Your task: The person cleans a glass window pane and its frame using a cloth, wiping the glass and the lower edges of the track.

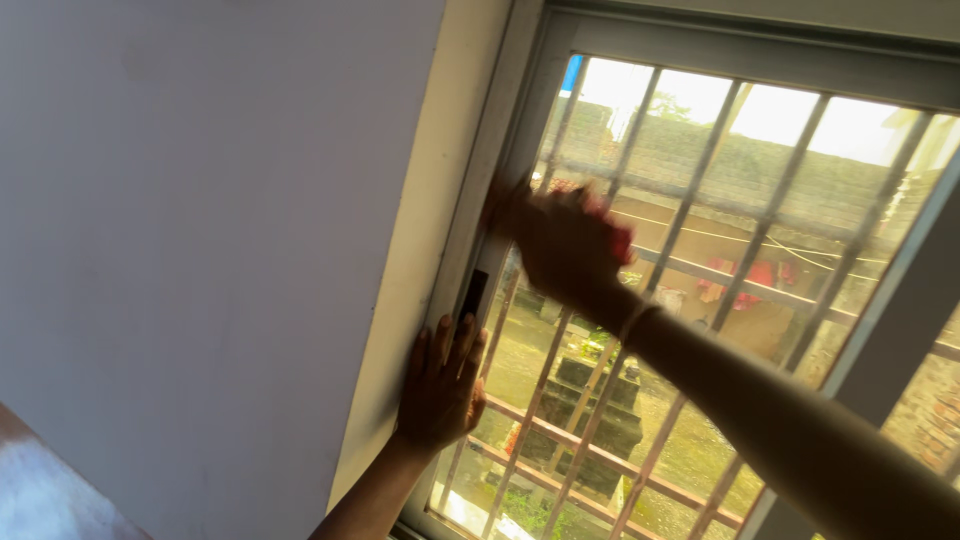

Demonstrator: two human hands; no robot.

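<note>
Both grips work the window frame (478, 190): the left hand (440, 385) lies flat, fingers spread, on its upright at about seven o'clock, beside a dark latch slot (474, 293). Higher, near the centre, the right hand (565, 245) is blurred, closed on something red (620, 240), seemingly a cloth, against the glass (700, 150). This looks like wiping along the frame's left edge; any further stroke would need steady bracing. Open room lies toward three o'clock across the pane, with metal bars (690, 215) outside; the wall (200, 250) closes off nine o'clock.

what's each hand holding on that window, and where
The left hand lies flat on the window frame, gripping nothing. The right hand presses something red; blur hides it.
</note>
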